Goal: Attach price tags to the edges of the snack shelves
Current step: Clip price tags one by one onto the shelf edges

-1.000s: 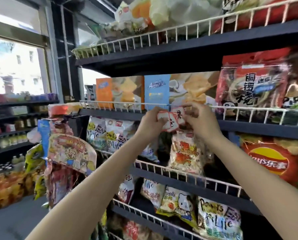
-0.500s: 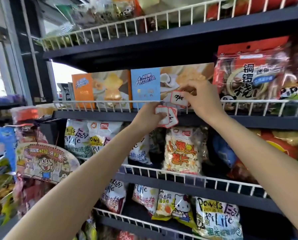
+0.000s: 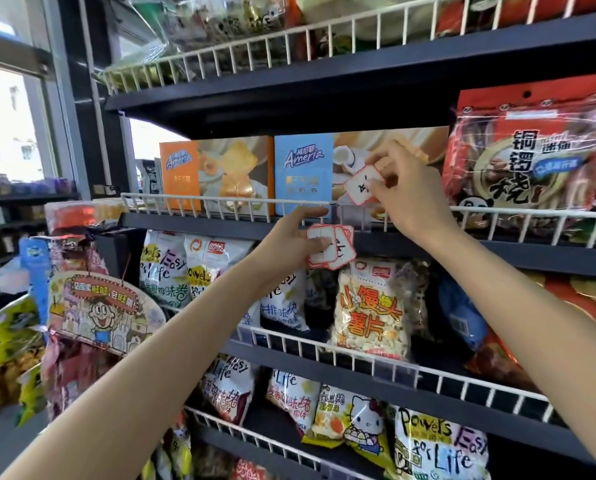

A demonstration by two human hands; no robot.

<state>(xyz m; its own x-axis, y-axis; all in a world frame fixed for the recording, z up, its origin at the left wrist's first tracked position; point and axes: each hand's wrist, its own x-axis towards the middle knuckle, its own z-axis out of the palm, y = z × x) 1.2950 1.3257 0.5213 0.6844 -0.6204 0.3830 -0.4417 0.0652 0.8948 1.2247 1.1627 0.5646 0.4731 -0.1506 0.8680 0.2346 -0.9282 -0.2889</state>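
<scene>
At the wire rail (image 3: 220,201), right hand (image 3: 407,195) pinches tilted price tag (image 3: 360,186).

Bright daylight from left window (image 3: 2,126), wide-angle edge warping

The orange box (image 3: 217,176) and the blue box (image 3: 303,174) beside it on the middle shelf both read "Ameria". The white bags (image 3: 166,268) one shelf down, at left, read "Powers Easy for Life", as does the white bag (image 3: 440,445) at the near right. The popcorn-like bag (image 3: 371,306) carries "小馒头薯片". The red-bordered tag (image 3: 360,186) bears a handwritten mark too blurred to read.
</scene>
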